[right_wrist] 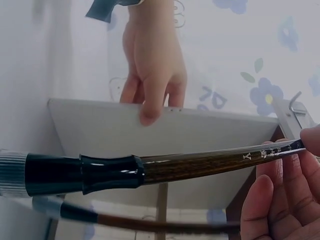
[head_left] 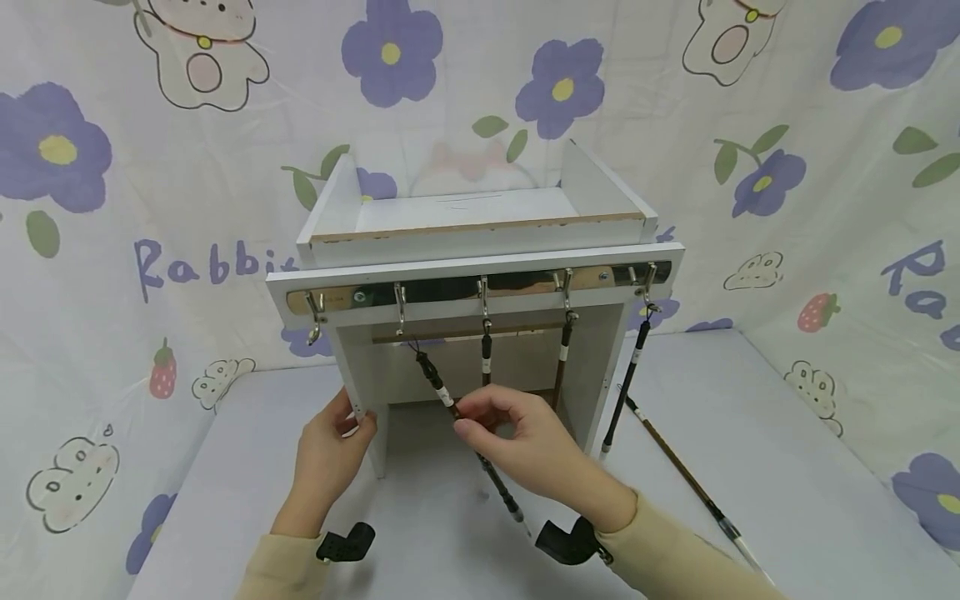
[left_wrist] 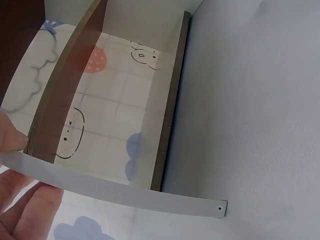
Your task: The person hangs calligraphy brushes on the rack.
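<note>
A calligraphy brush [head_left: 432, 372] with a dark handle is pinched by my right hand [head_left: 521, 437] between thumb and fingers. It slants, with its hanging loop [head_left: 413, 343] up just below the second hook [head_left: 401, 308] from the left and its bristle end down to the right. In the right wrist view its brown handle [right_wrist: 200, 167] carries small written characters. My left hand [head_left: 330, 454] grips the front edge of the white rack's left side panel [head_left: 358, 375], thumb on one face and fingers on the other. Whether the loop touches the hook I cannot tell.
Three more brushes hang from the hooks: a middle brush [head_left: 487, 354], another brush [head_left: 562, 358] beside it and a right-end brush [head_left: 630, 375]. The leftmost hook [head_left: 315, 317] holds nothing. One loose brush [head_left: 682, 467] lies on the white table [head_left: 795, 450] at right.
</note>
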Available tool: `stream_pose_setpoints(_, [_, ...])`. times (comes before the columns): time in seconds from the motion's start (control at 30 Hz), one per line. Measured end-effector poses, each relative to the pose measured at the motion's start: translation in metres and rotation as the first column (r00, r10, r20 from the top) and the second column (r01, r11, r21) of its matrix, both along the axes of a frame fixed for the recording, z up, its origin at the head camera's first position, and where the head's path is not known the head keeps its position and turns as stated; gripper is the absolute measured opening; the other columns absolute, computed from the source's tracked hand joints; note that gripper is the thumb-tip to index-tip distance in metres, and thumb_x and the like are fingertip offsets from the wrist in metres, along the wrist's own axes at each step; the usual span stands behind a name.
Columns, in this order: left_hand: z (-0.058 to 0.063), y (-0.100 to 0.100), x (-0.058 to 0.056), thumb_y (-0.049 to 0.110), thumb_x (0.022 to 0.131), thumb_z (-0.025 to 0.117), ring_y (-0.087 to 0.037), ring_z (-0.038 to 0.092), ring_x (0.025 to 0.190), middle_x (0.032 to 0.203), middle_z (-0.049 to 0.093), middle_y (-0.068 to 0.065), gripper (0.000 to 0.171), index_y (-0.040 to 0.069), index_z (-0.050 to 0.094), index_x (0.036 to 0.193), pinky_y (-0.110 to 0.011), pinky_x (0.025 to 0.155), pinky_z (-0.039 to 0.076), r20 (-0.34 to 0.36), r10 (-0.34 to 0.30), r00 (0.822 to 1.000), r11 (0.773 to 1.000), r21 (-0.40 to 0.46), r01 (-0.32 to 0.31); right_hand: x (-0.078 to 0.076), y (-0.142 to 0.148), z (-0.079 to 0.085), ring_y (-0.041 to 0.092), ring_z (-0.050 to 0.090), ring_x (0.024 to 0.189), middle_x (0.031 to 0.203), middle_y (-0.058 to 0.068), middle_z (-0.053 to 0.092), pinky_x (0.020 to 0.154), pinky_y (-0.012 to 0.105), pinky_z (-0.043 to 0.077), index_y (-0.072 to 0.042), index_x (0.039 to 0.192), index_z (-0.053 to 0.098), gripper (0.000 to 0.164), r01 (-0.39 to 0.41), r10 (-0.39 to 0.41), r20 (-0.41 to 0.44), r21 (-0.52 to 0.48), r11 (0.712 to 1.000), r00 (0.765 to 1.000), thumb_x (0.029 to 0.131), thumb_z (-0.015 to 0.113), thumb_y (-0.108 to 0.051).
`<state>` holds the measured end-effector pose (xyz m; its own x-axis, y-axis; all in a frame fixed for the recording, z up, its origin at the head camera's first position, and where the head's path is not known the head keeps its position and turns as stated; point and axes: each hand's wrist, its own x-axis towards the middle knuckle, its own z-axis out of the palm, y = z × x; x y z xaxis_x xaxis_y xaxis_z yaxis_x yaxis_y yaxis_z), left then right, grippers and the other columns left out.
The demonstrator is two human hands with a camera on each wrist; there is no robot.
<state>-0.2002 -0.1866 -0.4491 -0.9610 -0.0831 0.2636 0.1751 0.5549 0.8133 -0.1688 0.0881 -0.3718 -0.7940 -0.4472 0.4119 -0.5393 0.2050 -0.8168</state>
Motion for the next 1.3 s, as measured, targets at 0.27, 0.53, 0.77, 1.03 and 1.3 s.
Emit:
stream_pose_setpoints(0.27, [-0.003, 0.0, -0.001, 0.025, 0.095, 0.059, -0.03, 0.061, 0.111, 0.136, 0.056, -0.005, 0.056, 0.02, 0.042, 0.148, -0.044, 0.081, 0.056, 0.002, 0.0, 1.0, 1.0, -0.008, 0.0, -0.003, -0.011, 0.0, 0.013, 0.062, 0.08, 0.092, -0.006, 0.067, 0.067, 0.029, 0.053, -0.014, 0.104, 0.068, 0.013, -0.02, 0.02, -0.001, 0.005, 1.0, 1.0, 0.094, 0.065, -0.021])
stream_pose_setpoints(0.53, [-0.001, -0.001, 0.0, 0.026, 0.095, 0.059, -0.03, 0.062, 0.11, 0.134, 0.058, -0.005, 0.055, 0.019, 0.043, 0.147, -0.044, 0.081, 0.056, 0.002, 0.007, 1.0, 1.0, -0.007, -0.007, -0.008, -0.013, 0.004, 0.013, 0.062, 0.078, 0.091, -0.007, 0.067, 0.066, 0.029, 0.053, -0.016, 0.103, 0.068, 0.012, 0.003, -0.003, -0.002, 0.004, 1.0, 1.0, 0.094, 0.066, -0.023])
stream_pose_setpoints(0.77, [0.001, 0.0, 0.001, 0.025, 0.095, 0.059, -0.031, 0.061, 0.111, 0.135, 0.057, -0.006, 0.055, 0.019, 0.042, 0.147, -0.044, 0.08, 0.056, 0.004, 0.004, 1.0, 1.0, 0.0, -0.004, -0.009, -0.014, 0.006, 0.014, 0.061, 0.079, 0.091, -0.005, 0.067, 0.067, 0.03, 0.053, -0.014, 0.104, 0.069, 0.013, -0.006, 0.006, 0.011, 0.003, 1.0, 1.0, 0.093, 0.066, -0.022])
stream_pose_setpoints(1.03, [0.001, 0.0, 0.001, 0.025, 0.095, 0.059, -0.031, 0.062, 0.111, 0.135, 0.057, -0.006, 0.055, 0.019, 0.043, 0.147, -0.044, 0.081, 0.055, -0.002, 0.007, 1.0, 1.0, -0.007, -0.007, -0.007, -0.015, 0.006, 0.016, 0.061, 0.08, 0.092, -0.003, 0.067, 0.067, 0.029, 0.052, -0.011, 0.105, 0.068, 0.012, 0.014, -0.016, 0.067, 0.022, 1.0, 0.998, 0.093, 0.066, -0.013])
stream_pose_setpoints(1.3, [0.001, 0.001, 0.001, 0.024, 0.095, 0.059, -0.031, 0.061, 0.111, 0.135, 0.056, -0.006, 0.055, 0.02, 0.043, 0.147, -0.045, 0.081, 0.055, 0.002, 0.009, 1.0, 1.0, -0.004, -0.009, 0.008, -0.016, 0.026, 0.02, 0.061, 0.079, 0.09, 0.003, 0.067, 0.067, 0.028, 0.051, -0.005, 0.101, 0.067, 0.01, 0.029, -0.033, 0.087, 0.038, 0.999, 0.996, 0.092, 0.065, -0.005])
